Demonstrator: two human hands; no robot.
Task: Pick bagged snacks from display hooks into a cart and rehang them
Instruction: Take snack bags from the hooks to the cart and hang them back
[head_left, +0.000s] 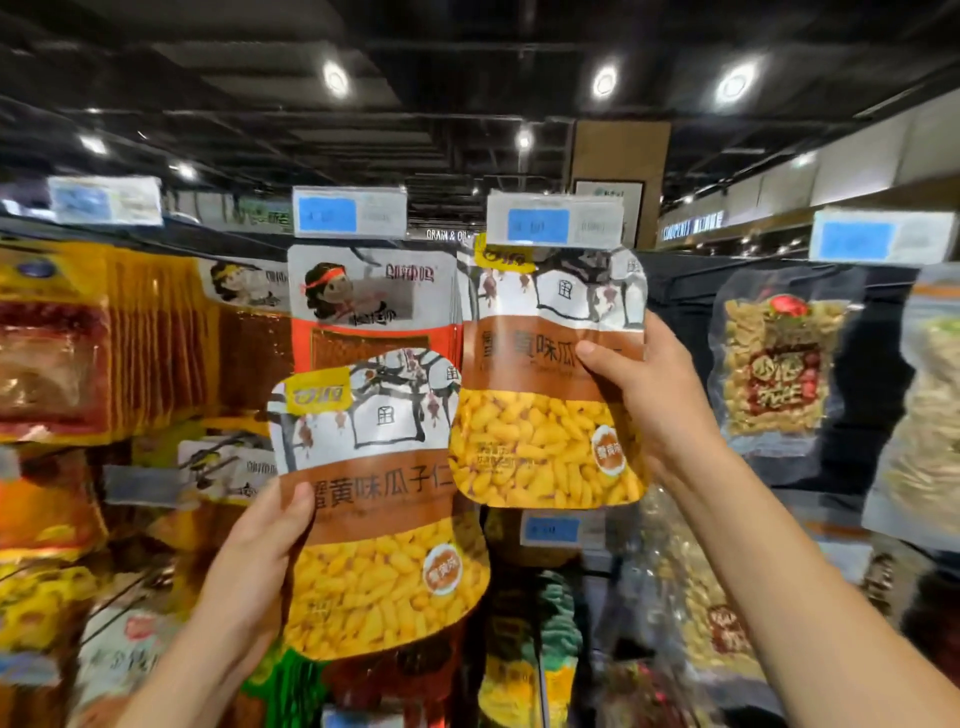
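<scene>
— Black ceiling (467, 78) with round spotlights overhead, and a dark display wall (675, 291) behind the hooks; it looks like a shop aisle.

— What hangs around?

— Price tags (349, 213) along the top. An orange-red bag (374, 306) hangs at centre, a clear bag of pale snacks (779, 364) to the right, and orange packs (78, 338) crowd the left.

— And the hands?

— The left hand (254, 551) grips the lower yellow seed bag (384, 509) by its left edge, thumb on the front. That bag covers the bottom of the orange-red one. The right hand (654, 395) pinches the upper yellow seed bag (550, 384) at its right edge, its top up under a price tag. The two bags overlap slightly.
</scene>
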